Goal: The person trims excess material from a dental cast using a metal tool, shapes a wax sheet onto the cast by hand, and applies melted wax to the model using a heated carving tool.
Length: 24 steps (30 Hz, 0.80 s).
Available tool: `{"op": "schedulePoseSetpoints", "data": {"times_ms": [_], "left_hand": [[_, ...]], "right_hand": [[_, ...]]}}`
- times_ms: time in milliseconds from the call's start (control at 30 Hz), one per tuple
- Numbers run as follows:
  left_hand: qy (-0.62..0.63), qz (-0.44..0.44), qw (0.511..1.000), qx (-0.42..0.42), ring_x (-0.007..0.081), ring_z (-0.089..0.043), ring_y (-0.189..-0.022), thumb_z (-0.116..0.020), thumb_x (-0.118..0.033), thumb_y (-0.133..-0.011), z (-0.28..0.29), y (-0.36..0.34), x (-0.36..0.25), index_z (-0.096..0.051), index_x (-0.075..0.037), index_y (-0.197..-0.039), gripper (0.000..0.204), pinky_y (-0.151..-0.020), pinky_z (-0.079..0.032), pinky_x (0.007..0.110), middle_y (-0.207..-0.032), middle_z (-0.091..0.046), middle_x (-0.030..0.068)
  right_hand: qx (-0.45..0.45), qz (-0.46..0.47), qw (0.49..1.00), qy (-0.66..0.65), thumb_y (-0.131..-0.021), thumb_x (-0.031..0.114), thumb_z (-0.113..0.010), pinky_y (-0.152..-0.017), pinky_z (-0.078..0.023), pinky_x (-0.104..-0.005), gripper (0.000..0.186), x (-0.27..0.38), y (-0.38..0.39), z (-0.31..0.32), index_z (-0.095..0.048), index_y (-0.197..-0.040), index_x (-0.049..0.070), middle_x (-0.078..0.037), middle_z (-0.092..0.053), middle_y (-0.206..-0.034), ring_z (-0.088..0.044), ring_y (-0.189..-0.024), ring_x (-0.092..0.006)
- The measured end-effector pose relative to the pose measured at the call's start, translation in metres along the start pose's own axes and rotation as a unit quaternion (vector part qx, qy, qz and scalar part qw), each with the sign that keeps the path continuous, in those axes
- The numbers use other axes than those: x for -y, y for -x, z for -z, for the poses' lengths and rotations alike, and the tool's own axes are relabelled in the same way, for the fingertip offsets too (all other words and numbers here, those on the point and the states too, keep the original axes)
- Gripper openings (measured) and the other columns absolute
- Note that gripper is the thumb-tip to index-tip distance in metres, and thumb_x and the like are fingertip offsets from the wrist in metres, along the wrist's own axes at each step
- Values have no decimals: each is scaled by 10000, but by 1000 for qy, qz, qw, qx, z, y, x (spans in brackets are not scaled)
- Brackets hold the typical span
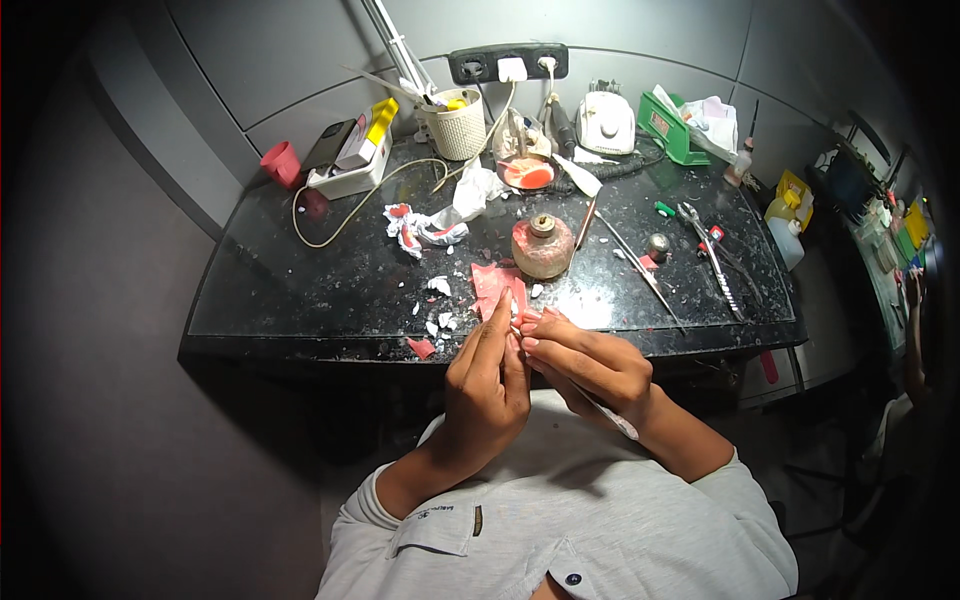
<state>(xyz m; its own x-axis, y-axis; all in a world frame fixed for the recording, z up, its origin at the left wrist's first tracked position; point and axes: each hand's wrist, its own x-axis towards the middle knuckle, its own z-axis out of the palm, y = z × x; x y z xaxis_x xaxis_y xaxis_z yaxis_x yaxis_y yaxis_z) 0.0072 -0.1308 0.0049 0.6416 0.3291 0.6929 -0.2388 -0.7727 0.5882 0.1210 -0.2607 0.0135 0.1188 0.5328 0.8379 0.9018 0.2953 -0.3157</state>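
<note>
My left hand (485, 368) is closed near the table's front edge, its fingertips pinched round a small pinkish piece (517, 322) mostly hidden by the fingers. Against it, the fingertips of my right hand (600, 362) meet the left ones. A slim tool with a pale handle (618, 422) runs through my right hand, its handle end sticking out below the palm; its tip is out of sight. Just beyond the fingers lies a pink wax sheet (488, 284). Behind that stands a round, pink-stained spirit burner (543, 250).
White crumbs and a pink wax scrap (421, 348) lie left of my hands. Crumpled paper (408, 232) sits farther back. To the right are a long metal tool (640, 268) and pliers (712, 255). A woven cup (454, 130) and a green bin (672, 130) line the back.
</note>
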Motion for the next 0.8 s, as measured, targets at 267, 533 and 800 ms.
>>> {"op": "schedulePoseSetpoints", "data": {"times_ms": [267, 533, 800], "left_hand": [[40, 33, 999, 6, 295, -710, -1026, -483, 11, -1003, 1, 1, -3, -524, 156, -1338, 367, -861, -555, 340, -1180, -667, 298], [158, 110, 981, 11, 115, -647, -914, -467, -40, -1044, 1, 6, 0, -513, 129, -1375, 374, -767, -537, 236, -1108, -689, 153], [211, 174, 962, 12, 79, -622, -906, -463, -61, -1057, -2, 6, -2, -498, 130, -1387, 384, -735, -525, 201, -1171, -663, 147]], "right_hand": [[8, 50, 999, 9, -829, -1, -717, -805, -616, -391, 343, -4, 2, 0, -653, -1152, -96, -243, -674, -1129, -721, -957, -344], [-6, 55, 998, 14, -788, -66, -724, -777, -622, -378, 346, -1, 1, -4, -637, -1120, -114, -245, -674, -1108, -723, -934, -338], [-8, 19, 1000, 15, -772, -102, -723, -744, -620, -362, 368, 1, 5, -8, -615, -1124, -101, -248, -651, -1165, -721, -947, -336]]}}
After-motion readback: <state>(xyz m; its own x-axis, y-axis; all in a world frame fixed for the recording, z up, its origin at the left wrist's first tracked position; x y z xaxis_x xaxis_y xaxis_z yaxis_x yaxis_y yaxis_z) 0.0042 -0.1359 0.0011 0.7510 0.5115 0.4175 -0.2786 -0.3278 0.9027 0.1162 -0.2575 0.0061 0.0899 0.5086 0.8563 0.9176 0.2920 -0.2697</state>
